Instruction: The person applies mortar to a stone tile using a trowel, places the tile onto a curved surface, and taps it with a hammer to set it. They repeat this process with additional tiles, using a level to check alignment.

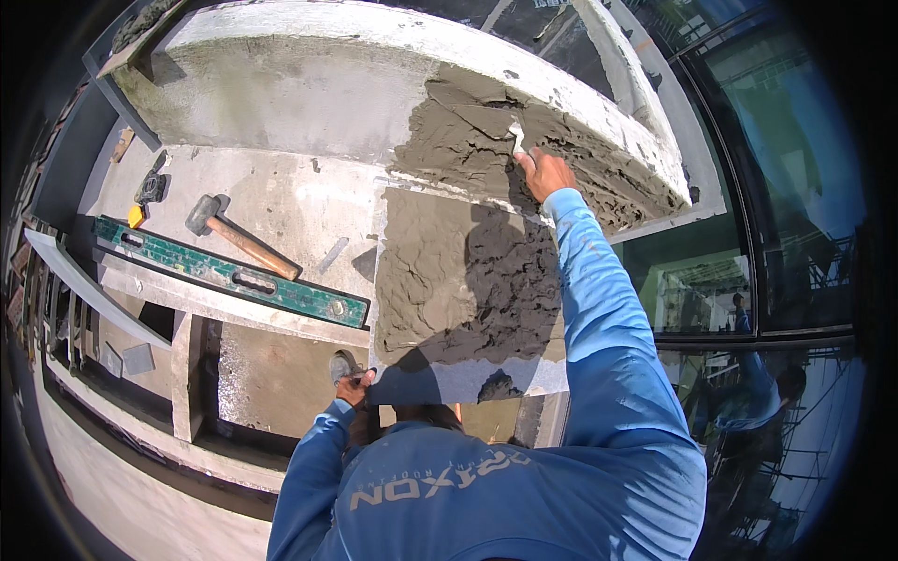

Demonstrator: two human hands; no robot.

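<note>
Closed around the handle of a trowel (517,136) is my right hand (546,175), up against the low wall. The trowel's blade is hard to make out among the grey wet mortar (449,126) spread on the wall face. In front of me lies a flat grey slab (547,376), most of its top coated with rough mortar and its near strip bare. My left hand (354,387) is at the slab's near left corner, fingers curled onto the edge. The shadow of my arm and head falls over the slab's mortar.
On the ledge left of the slab lie a green spirit level (192,265), a wooden-handled hammer (248,241), a dark tool (152,187) and a yellow piece (137,216). A concrete frame with open recesses (187,374) runs at lower left. Dark glass panels (786,168) stand at right.
</note>
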